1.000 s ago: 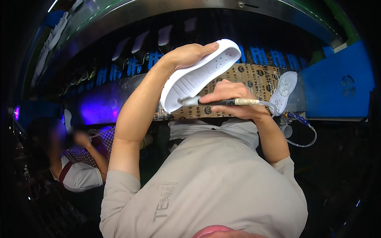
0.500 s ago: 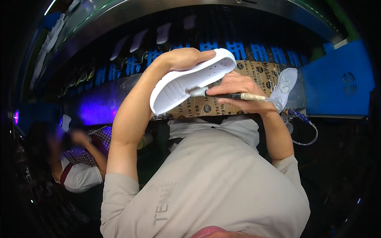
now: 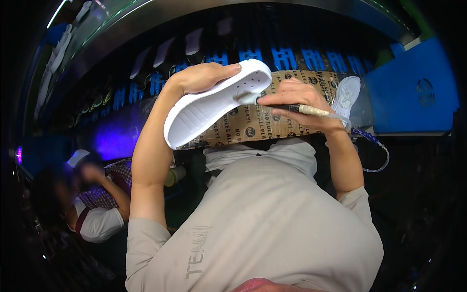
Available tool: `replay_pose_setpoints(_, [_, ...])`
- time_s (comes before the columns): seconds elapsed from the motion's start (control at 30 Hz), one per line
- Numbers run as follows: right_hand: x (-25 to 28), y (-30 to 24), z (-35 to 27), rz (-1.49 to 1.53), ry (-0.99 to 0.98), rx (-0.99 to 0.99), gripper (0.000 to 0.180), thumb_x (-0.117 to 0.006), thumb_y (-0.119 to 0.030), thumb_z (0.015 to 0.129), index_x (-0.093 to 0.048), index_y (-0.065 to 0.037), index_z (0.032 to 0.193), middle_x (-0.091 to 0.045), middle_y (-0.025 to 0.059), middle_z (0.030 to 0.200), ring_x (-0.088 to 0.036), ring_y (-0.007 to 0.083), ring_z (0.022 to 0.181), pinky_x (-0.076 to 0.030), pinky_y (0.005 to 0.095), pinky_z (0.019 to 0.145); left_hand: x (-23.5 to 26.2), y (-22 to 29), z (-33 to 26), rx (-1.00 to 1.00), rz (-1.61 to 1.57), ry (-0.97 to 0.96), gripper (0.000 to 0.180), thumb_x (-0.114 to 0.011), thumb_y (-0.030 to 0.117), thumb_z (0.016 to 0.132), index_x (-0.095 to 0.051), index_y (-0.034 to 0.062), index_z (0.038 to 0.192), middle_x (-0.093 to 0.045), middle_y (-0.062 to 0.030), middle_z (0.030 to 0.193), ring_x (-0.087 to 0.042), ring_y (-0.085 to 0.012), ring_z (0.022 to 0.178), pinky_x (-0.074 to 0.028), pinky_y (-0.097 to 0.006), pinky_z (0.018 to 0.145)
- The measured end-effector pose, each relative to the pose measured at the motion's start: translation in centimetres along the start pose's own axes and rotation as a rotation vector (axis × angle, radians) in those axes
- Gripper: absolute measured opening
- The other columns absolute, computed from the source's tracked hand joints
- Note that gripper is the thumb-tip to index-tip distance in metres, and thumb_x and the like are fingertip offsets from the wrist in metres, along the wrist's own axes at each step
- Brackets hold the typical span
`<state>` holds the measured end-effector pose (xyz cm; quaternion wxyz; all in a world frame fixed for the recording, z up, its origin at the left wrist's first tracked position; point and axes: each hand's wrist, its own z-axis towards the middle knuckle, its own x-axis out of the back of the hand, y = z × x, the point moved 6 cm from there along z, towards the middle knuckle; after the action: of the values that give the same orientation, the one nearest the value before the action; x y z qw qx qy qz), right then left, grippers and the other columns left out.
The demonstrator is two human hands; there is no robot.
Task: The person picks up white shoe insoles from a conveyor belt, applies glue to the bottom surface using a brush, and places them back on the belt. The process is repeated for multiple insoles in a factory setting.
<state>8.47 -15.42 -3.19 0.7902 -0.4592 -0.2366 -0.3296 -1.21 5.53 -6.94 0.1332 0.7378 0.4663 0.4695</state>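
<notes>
Over brown cardboard (image 3: 255, 124), the left hand (image 3: 204, 78) clamps a white shoe sole (image 3: 197, 113); the right hand (image 3: 304, 97) clasps a tube-fed brush (image 3: 283, 105), bristles (image 3: 241, 97) inside the sole; brushing looks unfinished, coverage unclear.

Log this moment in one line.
left hand: gripping white hollow shoe sole; right hand: holding black-and-tan brush; brush tip: at sole's hollow

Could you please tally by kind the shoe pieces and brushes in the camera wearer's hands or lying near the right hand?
White sole-shaped shoe pieces: 2 (one in the left hand, one lying near the right hand)
Brush with a black-and-tan handle: 1 (in the right hand)
Total: 3
</notes>
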Motion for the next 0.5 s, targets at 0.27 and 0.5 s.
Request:
replay_pose_setpoints(0.27, [1.6,0.1,0.0,-0.274,0.021,-0.052,0.033,-0.082,-0.015,0.083,-0.079,-0.016,0.116,-0.064,0.0013,0.081,-0.057,0.0204,0.080,-0.047,0.0356,0.080,-0.1,-2.9,0.6,0.016,-0.074,-0.015,0.085,-0.042,0.079,0.096,-0.070,0.0075,0.134,-0.071,-0.0265,0.123,-0.072,-0.0371,0.109,-0.059,-0.044,0.089])
replay_pose_setpoints(0.5, [0.2,0.6,-1.0,0.118,-0.062,-0.175,0.035,-0.082,-0.015,0.083,-0.078,-0.010,0.118,-0.074,0.0053,0.094,-0.062,0.0189,0.076,-0.050,0.0342,0.073,-0.4,-3.3,0.9,0.085,-0.185,0.112,0.079,-0.042,0.071,0.101,-0.074,0.0027,0.125,-0.072,-0.0282,0.118,-0.075,-0.0347,0.101,-0.059,-0.042,0.084])
